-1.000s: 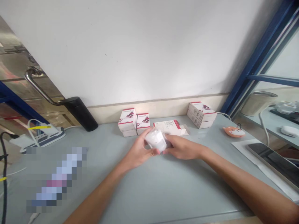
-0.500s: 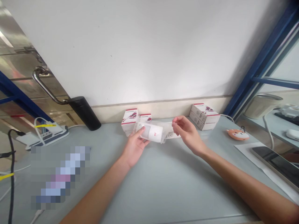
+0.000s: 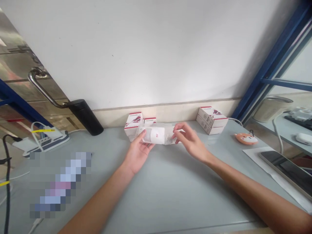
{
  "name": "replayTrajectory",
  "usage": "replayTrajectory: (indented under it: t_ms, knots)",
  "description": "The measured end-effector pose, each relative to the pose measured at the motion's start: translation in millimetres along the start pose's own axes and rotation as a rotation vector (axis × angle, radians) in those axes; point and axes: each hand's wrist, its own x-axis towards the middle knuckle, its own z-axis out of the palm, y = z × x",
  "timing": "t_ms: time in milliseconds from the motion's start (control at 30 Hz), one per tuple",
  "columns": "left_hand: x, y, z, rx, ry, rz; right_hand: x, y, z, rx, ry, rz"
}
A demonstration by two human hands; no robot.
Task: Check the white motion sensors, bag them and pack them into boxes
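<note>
My left hand (image 3: 138, 152) grips a white rounded device in a clear plastic bag (image 3: 158, 135), thumb on top and fingers underneath. A greyish panel and a small red mark show on the device; its exact kind is unclear. The bag's loose right end reaches toward my right hand (image 3: 188, 141). That hand's fingers are bent, with a gap between thumb and forefinger, close to the bag's end; whether they touch it I cannot tell. Behind the bag stand white boxes with red trim (image 3: 134, 120), partly hidden. Another pale box (image 3: 179, 140) lies behind my right fingers.
Stacked red-and-white boxes (image 3: 211, 120) stand at the back right. Beside them are an orange animal-face case (image 3: 246, 138) and a phone (image 3: 287, 170) on white paper. At left are a black cylinder (image 3: 85, 117), a power strip with cables (image 3: 46, 146) and a blurred-out object (image 3: 62, 182).
My right hand has moved slightly left and down toward the bag's end, its fingers parting. The bagged device has turned more level in my left hand. The view has shifted slightly.
</note>
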Motion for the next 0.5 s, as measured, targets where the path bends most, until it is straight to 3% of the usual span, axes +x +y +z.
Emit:
replayTrajectory:
  t_ms: [133, 267, 367, 500]
  knots:
    - [-0.4, 0.9, 2.9, -0.016, 0.038, 0.005, -6.6, -0.5, 5.3, -0.172, -0.180, -0.098]
    - [0.9, 3.0, 2.8, -0.035, 0.057, 0.027, -3.3, 0.3, 3.2, -0.151, -0.073, -0.119]
    - [1.7, 2.6, 0.7, -0.022, 0.064, 0.053, -0.2, 1.6, -1.0, -0.040, -0.008, -0.008]
    - [-0.8, -2.9, 2.1, 0.072, -0.009, 0.077, -1.7, 4.1, 4.2, 0.166, -0.104, 0.151]
